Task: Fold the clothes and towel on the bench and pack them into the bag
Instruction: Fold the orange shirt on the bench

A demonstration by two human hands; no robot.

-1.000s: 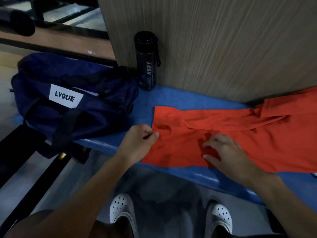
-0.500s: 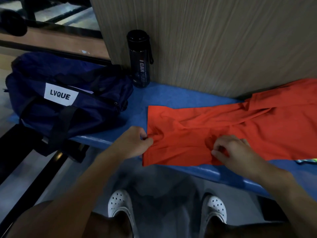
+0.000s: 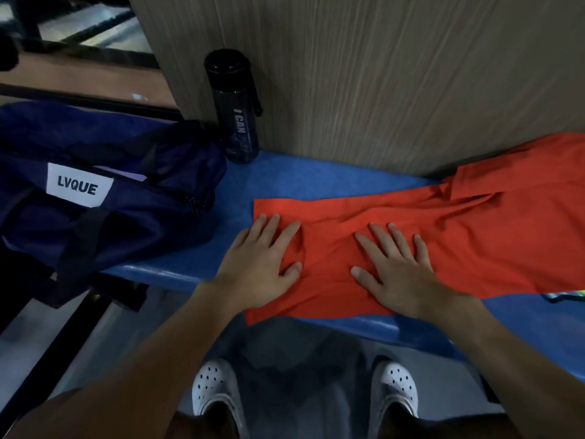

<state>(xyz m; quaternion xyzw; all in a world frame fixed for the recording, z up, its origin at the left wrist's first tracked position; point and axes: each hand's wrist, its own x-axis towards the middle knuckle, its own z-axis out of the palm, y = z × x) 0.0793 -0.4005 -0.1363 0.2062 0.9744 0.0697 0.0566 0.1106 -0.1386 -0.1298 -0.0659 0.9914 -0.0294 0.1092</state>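
Observation:
An orange garment [image 3: 459,236] lies spread along the blue bench [image 3: 304,182], its left end hanging slightly over the front edge. My left hand [image 3: 262,264] lies flat on the garment's left end, fingers straight and spread. My right hand [image 3: 399,270] presses flat on the cloth a little to the right, fingers spread too. A navy bag [image 3: 104,191] with a white LVQUE label sits on the bench's left end, its zip partly open.
A black water bottle [image 3: 235,106] stands against the wooden wall panel [image 3: 380,74] behind the bench. A bit of multicoloured cloth [image 3: 566,294] peeks in at the right edge. My white clogs [image 3: 215,391] stand on the grey floor below.
Both hands let go of the pinched orange cloth and now lie flat on it with fingers spread. The garment's left end looks smoother.

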